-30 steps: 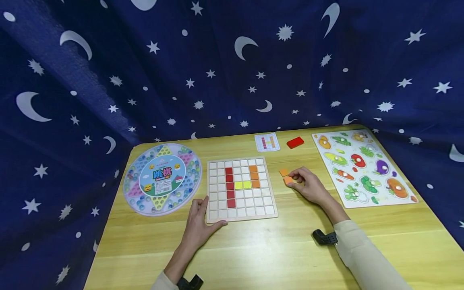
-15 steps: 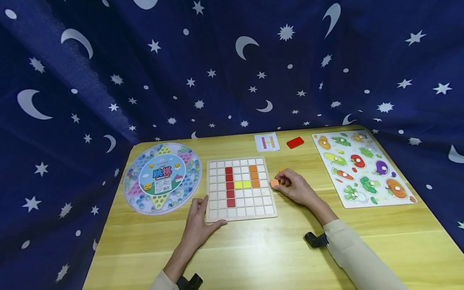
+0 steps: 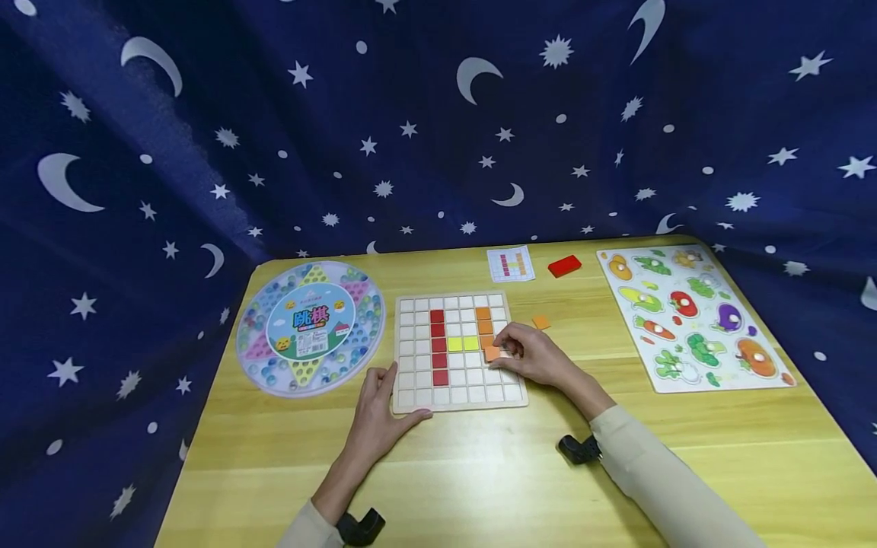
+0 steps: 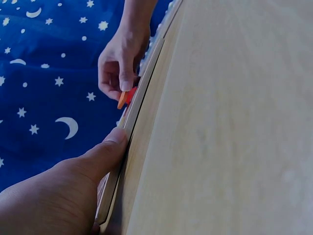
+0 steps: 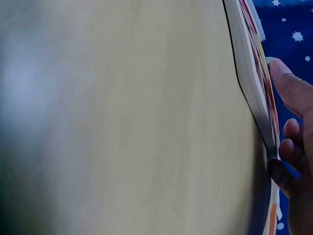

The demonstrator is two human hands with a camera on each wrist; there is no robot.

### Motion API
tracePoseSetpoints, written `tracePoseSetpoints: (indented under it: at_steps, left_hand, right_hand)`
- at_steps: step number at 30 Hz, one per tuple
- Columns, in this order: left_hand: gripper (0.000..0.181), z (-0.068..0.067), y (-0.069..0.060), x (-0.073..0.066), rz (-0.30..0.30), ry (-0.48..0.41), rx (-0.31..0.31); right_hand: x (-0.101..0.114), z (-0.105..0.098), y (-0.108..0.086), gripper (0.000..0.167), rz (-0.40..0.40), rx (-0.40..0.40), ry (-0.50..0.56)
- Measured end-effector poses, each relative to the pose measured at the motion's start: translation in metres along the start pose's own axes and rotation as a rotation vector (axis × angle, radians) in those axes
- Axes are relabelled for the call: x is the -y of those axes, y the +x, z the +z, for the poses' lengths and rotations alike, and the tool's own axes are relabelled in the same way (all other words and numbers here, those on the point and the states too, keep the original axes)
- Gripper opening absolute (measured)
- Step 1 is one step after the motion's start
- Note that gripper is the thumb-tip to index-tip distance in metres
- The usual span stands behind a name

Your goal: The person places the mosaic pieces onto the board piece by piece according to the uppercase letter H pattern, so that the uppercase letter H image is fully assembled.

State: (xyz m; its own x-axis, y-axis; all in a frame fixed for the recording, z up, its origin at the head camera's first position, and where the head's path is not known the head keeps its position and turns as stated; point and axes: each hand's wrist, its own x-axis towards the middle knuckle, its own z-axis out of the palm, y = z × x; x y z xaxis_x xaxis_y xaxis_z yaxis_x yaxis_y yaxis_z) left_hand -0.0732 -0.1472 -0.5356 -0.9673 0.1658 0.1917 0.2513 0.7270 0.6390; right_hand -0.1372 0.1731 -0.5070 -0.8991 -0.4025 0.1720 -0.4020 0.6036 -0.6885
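Note:
My right hand [image 3: 534, 356] pinches an orange square tile [image 3: 492, 354] between thumb and fingers, over the right part of a wooden grid board [image 3: 460, 399]. In the left wrist view that pinched orange tile [image 4: 122, 101] is tilted, just above the board. My left hand [image 3: 372, 428] rests against the board's near left corner, thumb along the front edge and fingers along the left side. On the board lie a column of red tiles [image 3: 438, 345], two yellow tiles [image 3: 463, 344] and a short orange column [image 3: 483, 320], whose lower end the hand partly covers.
A loose orange tile [image 3: 541, 322] lies right of the board. Behind are a pattern card [image 3: 511, 263] and a red block [image 3: 565, 266]. A round Chinese checkers set [image 3: 310, 329] lies left, a vegetable puzzle [image 3: 695, 320] right. A starry curtain [image 3: 438, 152] hangs behind the table.
My right hand has carried the orange tile leftward from the table onto the board, below the orange column. One orange tile stays behind. The left hand keeps its place at the corner.

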Motion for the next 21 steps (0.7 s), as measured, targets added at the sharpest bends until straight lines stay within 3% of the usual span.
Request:
tracePoseSetpoints:
  at_steps: [21]
  left_hand:
    - [0.106,-0.0018,0.0004,-0.0035,-0.016,-0.011,0.007]
  right_hand:
    - [-0.0005,0.0061,0.0019,0.033,0.019,0.013,-0.013]
